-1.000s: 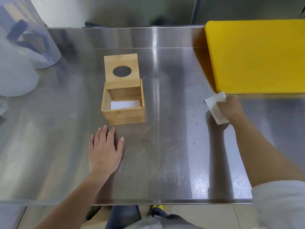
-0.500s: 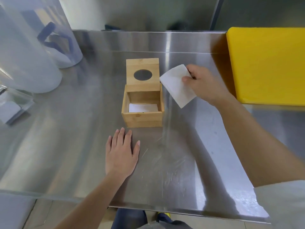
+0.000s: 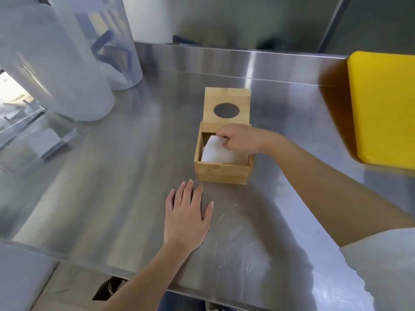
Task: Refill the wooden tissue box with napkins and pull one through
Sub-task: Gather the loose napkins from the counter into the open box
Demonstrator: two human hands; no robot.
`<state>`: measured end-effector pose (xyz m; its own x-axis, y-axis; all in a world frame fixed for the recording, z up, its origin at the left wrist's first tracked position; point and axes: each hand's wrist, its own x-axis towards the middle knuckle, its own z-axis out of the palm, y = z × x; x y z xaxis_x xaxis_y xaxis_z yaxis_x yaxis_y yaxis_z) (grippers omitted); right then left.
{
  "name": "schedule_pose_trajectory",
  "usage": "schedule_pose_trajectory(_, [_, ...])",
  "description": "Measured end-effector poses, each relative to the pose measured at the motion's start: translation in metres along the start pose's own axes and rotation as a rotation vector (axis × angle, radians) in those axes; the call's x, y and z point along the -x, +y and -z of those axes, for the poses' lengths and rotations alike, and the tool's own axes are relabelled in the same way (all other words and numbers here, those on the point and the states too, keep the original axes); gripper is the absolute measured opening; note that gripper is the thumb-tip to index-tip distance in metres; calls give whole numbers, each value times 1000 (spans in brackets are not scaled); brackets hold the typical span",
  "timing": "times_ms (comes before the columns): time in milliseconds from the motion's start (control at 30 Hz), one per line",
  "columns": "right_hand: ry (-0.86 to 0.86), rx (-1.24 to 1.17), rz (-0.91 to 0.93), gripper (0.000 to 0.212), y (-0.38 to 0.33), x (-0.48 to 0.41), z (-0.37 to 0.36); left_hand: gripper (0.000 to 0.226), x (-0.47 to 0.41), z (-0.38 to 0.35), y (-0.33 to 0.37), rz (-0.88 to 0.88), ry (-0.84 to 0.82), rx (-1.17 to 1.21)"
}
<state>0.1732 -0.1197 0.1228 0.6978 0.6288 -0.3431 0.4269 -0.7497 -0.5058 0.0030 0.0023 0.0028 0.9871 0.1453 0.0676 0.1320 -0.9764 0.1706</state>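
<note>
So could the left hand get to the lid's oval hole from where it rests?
Probably yes. The left hand lies flat on the steel table, holding nothing; the open lid stands behind the wooden box, so it must pass over the right hand pushing in a napkin.

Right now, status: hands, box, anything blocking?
Right hand shut on napkin, pressing it into the wooden tissue box. Left hand flat and open on the steel table. Lid open, upright behind. Nothing in the way.
</note>
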Motion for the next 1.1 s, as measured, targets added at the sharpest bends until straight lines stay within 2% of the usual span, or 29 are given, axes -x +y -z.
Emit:
schedule_pose_trajectory(233, [-200, 188, -82, 25, -4, -21, -8, 50, -1, -4, -2, -12, 17, -6])
schedule_pose_trajectory(367, [-179, 195, -80, 14, -3, -32, -14, 49, 0, -4, -3, -14, 30, -6])
schedule_pose_trajectory(700, [-133, 192, -68, 13, 0, -37, -22, 48, -1, -6, -4, -31, 55, -15])
schedule_pose_trajectory(767, [-110, 231, -38, 7, 0, -35, -24, 48, 0, -7, -4, -35, 57, -18])
schedule_pose_trajectory(867, [-79, 296, 22, 23, 1, -29, -26, 48, 1, -7, -4, -37, 59, -17])
schedule_pose_trajectory(933, [-48, 314, 36, 20, 2, -26, -26, 48, 0, -8, -3, -31, 56, -16])
schedule_pose_trajectory(1000, [-79, 308, 10, 15, 1, -25, -24, 48, 0, -8, -3, -28, 51, -17])
schedule_pose_trajectory(1100, [-211, 281, -41, 19, -2, -27, -20, 48, 0, -9, -3, -25, 48, -20])
